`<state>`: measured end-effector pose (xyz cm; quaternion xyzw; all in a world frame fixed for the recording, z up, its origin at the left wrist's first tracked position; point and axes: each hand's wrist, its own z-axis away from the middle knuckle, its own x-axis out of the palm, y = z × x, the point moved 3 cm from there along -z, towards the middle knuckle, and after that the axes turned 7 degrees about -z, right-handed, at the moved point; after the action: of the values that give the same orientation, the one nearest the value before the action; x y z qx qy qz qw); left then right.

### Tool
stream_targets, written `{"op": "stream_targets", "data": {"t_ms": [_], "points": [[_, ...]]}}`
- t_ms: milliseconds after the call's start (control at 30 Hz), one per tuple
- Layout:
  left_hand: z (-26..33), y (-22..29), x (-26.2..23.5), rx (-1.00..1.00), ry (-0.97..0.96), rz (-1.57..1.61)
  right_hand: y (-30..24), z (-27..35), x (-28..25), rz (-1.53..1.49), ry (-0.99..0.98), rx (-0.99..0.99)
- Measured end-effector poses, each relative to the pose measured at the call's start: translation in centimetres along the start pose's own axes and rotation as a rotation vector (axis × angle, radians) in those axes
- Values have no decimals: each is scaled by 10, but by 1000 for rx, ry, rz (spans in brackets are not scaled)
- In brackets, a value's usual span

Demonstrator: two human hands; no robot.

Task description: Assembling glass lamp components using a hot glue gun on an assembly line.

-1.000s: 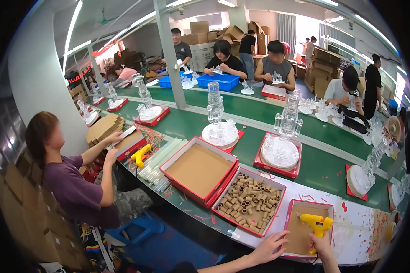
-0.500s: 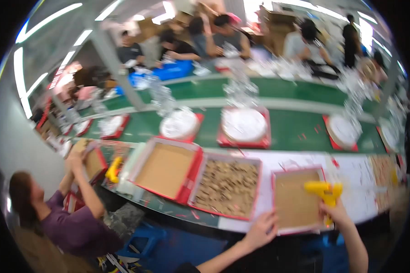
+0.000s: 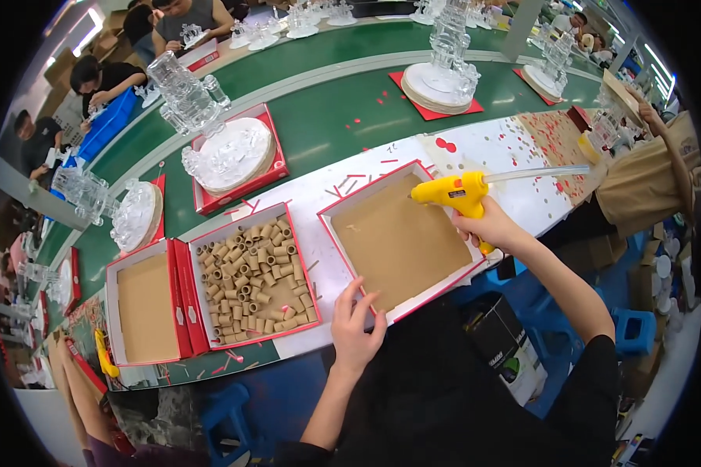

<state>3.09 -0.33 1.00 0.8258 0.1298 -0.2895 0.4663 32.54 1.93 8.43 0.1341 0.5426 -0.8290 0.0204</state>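
Observation:
My right hand (image 3: pixel 487 226) is closed round the handle of a yellow hot glue gun (image 3: pixel 453 192). A long clear glue stick (image 3: pixel 537 172) juts from its back. The nozzle points left, over the far right part of a shallow open box (image 3: pixel 401 249) with a brown cardboard bottom, white walls and red edges. At the box's near left corner, my left hand (image 3: pixel 354 331) grips the rim, fingertips reaching over the wall. Beside it to the left lies another red-edged box (image 3: pixel 317 315) full of short brown cardboard tubes (image 3: pixel 249 272).
Left of the tubes stands an open red box (image 3: pixel 144 311). Clear ornaments on round white bases (image 3: pixel 234 152) line the green table (image 3: pixel 327 128). Red strips and dots lie on the white sheet (image 3: pixel 475 148). A co-worker's arms (image 3: pixel 78 381) show at lower left; another person (image 3: pixel 654 175) stands right.
The view has swung and tilted, so the boxes sit further left and at a slant. The glue gun is still in my right hand, and my left hand stays at the box's corner.

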Motion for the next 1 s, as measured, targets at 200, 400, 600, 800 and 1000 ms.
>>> {"op": "stream_targets", "data": {"t_ms": [200, 400, 600, 800, 1000], "points": [[2, 0, 0, 1, 13, -9, 8, -1, 1, 8, 10, 34], [3, -1, -1, -8, -5, -15, 3, 1, 1, -25, 24, 34], [-2, 1, -1, 6, 2, -6, 5, 2, -4, -60, 41, 61], [0, 0, -2, -16, -12, -21, 9, 8, -2, -48, -31, 78], [0, 3, 0, -6, -19, -12, 4, 50, 18, -117, -154, -21]]}}
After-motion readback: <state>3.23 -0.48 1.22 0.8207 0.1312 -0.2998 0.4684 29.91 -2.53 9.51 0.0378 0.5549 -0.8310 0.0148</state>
